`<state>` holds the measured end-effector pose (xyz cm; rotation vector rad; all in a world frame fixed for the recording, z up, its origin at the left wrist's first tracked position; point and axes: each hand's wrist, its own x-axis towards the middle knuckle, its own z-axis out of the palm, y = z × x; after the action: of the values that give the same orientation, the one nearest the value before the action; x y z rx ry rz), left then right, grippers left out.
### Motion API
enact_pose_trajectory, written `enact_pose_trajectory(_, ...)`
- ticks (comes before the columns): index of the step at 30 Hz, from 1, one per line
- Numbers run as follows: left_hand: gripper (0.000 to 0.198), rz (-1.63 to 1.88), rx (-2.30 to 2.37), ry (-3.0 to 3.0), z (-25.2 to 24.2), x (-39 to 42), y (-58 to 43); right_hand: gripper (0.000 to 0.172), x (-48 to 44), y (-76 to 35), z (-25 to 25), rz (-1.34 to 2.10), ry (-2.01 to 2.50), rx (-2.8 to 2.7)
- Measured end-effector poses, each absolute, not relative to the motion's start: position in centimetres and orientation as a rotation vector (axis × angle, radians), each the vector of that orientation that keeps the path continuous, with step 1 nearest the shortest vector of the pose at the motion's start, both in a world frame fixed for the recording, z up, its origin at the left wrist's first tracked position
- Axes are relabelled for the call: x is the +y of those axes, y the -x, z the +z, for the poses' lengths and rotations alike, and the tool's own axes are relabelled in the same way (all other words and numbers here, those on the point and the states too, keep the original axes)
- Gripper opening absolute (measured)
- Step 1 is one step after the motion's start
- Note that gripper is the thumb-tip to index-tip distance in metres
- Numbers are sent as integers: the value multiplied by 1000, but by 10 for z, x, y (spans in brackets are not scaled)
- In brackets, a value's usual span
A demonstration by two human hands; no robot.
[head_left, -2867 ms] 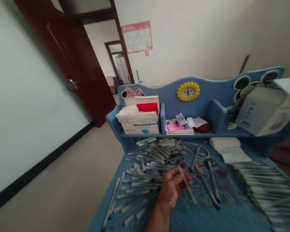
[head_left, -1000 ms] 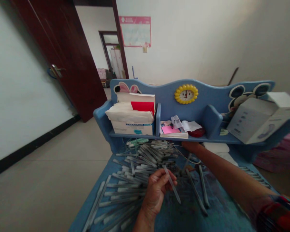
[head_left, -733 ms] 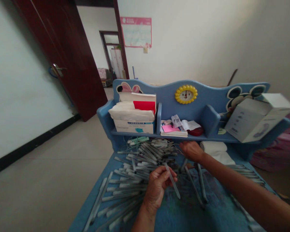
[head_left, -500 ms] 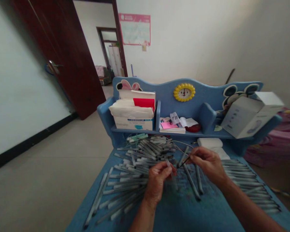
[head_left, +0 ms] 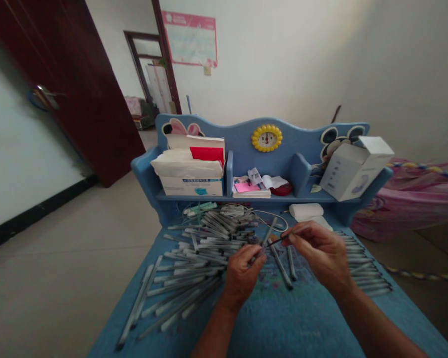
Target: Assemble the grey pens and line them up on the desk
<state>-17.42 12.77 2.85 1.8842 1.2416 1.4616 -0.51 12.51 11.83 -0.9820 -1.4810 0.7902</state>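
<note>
Head view: right hand (head_left: 323,253) pinches dark rod (head_left: 278,241), tip at left hand (head_left: 244,273), which pinches clear tube (head_left: 262,252), mostly hidden, over blue desk (head_left: 283,318). Carton (head_left: 192,185) lettering: Chinese characters, blurred.

Yel. clock (head_left: 267,138) on blue shelf (head_left: 242,151), stuffed box (head_left: 190,186) L, wht. ctn. (head_left: 345,171) R; paper roll (head_left: 305,212) below; poster (head_left: 191,44) on wall (head_left: 283,64).

A heap of pens (head_left: 197,271) lies on the left of the desk (head_left: 283,323), a row of pens (head_left: 364,262) on the right. Between them are the left hand (head_left: 242,276) and right hand (head_left: 323,256). Along the far edge stands a shelf (head_left: 239,141), with a box (head_left: 192,185) left, papers (head_left: 252,193) mid, a carton (head_left: 345,171) right. A paper roll (head_left: 305,212) lies before it, right of centre.
</note>
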Motion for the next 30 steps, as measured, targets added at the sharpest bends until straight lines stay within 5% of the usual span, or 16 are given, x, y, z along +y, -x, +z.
enact_pose_trajectory(30,11,969,1053,-1910,49,122,176,12,125,-6,93,1017,1082,-1209)
